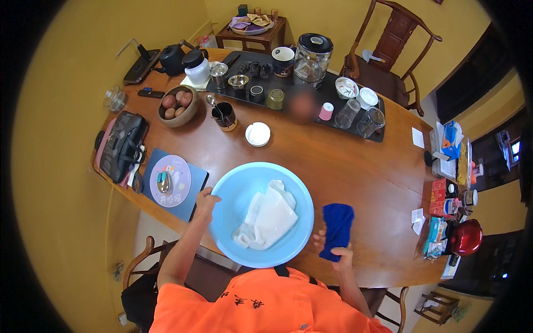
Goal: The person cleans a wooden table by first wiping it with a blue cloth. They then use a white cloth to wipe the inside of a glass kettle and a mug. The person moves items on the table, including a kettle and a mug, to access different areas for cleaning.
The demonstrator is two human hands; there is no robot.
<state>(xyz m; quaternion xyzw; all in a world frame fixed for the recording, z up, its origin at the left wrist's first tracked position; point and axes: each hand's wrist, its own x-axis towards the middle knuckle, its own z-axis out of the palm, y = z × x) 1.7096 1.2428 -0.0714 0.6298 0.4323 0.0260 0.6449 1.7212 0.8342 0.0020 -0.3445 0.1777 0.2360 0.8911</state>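
A light blue plastic basin (pixel 234 195) sits near the front edge of the wooden table, with a crumpled white cloth (pixel 272 216) lying inside it. My left hand (pixel 205 203) grips the basin's left rim, its thumb over the edge. To the right of the basin, my right hand (pixel 343 258) holds a folded dark blue cloth (pixel 338 225) by its lower end; some fingertips show at the cloth's left side, the others are hidden by it.
Left of the basin lie a blue board with a round mat (pixel 183 186) and a dark bag (pixel 123 147). Behind stand a white ashtray-like dish (pixel 258 134), a black utensil cup (pixel 225 117), a bowl of round items (pixel 189 115) and a black tea tray (pixel 355 130). Packages and a red pot (pixel 465 237) line the right edge.
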